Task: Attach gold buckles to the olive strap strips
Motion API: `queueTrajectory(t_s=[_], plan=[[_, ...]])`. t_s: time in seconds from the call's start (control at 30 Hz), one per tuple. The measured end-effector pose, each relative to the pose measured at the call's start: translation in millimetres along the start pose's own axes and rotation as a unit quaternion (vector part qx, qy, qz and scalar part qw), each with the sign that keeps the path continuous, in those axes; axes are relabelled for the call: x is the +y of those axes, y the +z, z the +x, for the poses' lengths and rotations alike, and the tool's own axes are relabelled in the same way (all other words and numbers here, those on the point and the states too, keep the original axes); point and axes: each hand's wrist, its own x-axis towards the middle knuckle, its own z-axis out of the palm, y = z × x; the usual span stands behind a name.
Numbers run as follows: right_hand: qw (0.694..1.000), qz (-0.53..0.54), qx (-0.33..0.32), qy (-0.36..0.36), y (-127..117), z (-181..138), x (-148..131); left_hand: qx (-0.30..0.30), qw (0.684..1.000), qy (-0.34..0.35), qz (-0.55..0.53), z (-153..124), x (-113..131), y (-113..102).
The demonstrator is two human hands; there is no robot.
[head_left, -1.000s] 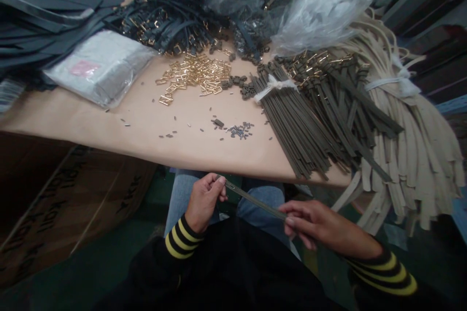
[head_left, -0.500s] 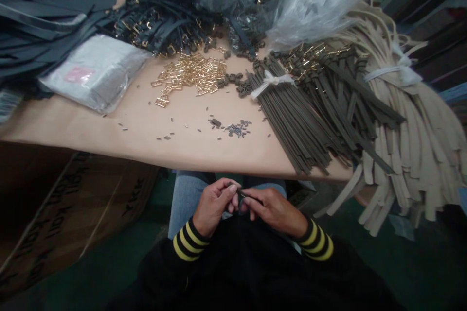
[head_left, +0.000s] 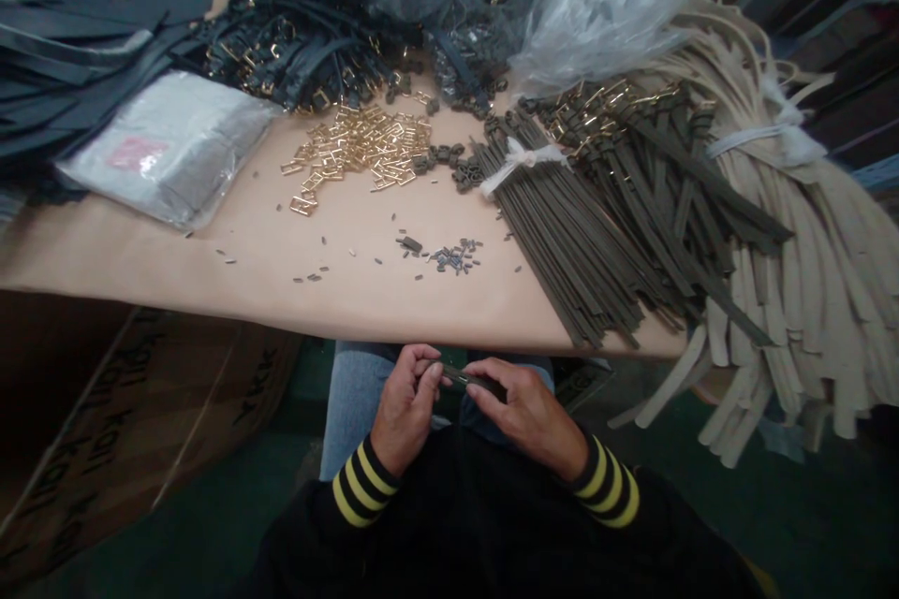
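Below the table edge, over my lap, a narrow dark olive strap (head_left: 456,375) is stretched between my two hands. My left hand (head_left: 409,401) pinches one end between thumb and fingers. Around the other part of it my right hand (head_left: 523,407) is closed, thumb and forefinger pressed together. A small light or shiny spot shows on the strap between them, too small to name. On the table ahead lies a scatter of tiny dark metal pieces (head_left: 456,257), with a short olive piece (head_left: 409,244) beside them.
A pile of gold buckles (head_left: 365,145) lies mid-table. To its right are a tied bundle of olive straps (head_left: 554,234) and hanging beige straps (head_left: 793,299). Dark straps (head_left: 302,56) and a plastic-wrapped packet (head_left: 169,150) are at left. A cardboard box (head_left: 175,412) stands below.
My hands have drawn slightly apart, and more of the strap now shows between them. The view has shifted a little.
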Motion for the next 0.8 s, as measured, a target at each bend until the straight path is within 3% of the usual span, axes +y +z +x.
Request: queueTrajectory(t_s=[0.13,0.2,0.27,0.33,0.37,0.47,0.53,0.6,0.7,0.8], plan=[[0.987,0.128,-0.078,0.064,-3.1,4.5,-0.9,-0.01,0.999,-0.015,-0.034,-0.5,6.3,-0.5],[0.961,0.218,-0.157,0.066,-8.2,5.9,-1.8,-0.066,0.991,-0.038,-0.111,-0.8,9.2,1.3],[0.924,0.301,-0.234,0.039,-14.3,7.6,-2.6,-0.167,0.956,-0.076,-0.228,0.8,11.3,3.6],[0.901,0.34,-0.268,0.024,-20.8,10.4,-3.5,-0.223,0.925,-0.099,-0.29,5.6,14.9,3.8],[0.905,0.337,-0.26,0.029,-24.2,12.3,-3.9,-0.222,0.929,-0.101,-0.278,9.3,18.5,2.4],[0.94,0.282,-0.179,0.065,-35.2,19.6,-5.0,-0.13,0.986,-0.044,-0.096,26.9,38.6,-9.9],[0.955,0.259,-0.123,0.078,-42.2,25.5,-5.2,-0.06,0.995,0.047,0.061,45.8,57.5,-22.3],[0.961,0.251,-0.074,0.084,-47.0,31.9,-5.1,-0.019,0.969,0.157,0.192,72.7,77.1,-34.3],[0.962,0.255,-0.016,0.092,-48.0,41.3,-3.9,0.026,0.902,0.285,0.323,126.0,101.1,-45.1],[0.96,0.263,-0.007,0.094,-44.3,47.6,-0.8,0.074,0.821,0.326,0.463,179.6,115.3,-46.5]])
